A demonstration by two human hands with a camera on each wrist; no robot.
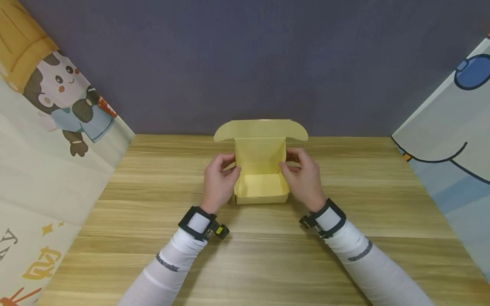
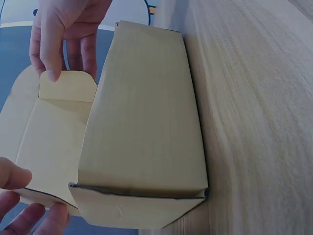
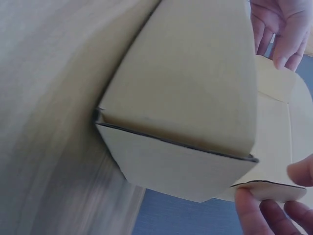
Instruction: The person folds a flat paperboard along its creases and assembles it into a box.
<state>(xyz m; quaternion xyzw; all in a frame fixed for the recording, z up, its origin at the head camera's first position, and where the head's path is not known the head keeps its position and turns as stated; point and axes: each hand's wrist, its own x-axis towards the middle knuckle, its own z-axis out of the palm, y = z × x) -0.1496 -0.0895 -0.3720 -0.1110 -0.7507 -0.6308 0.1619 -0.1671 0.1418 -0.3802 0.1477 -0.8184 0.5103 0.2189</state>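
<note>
Mid-frame, the left hand (image 1: 220, 182) and right hand (image 1: 305, 178) pinch the box's (image 1: 262, 199) side flaps (image 2: 66, 89); the table (image 1: 363, 191) stretches wide left and right, its far edge behind.

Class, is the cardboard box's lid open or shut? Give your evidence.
Open: the lid stands raised at the back of the box, whose inside shows in the head view.
</note>
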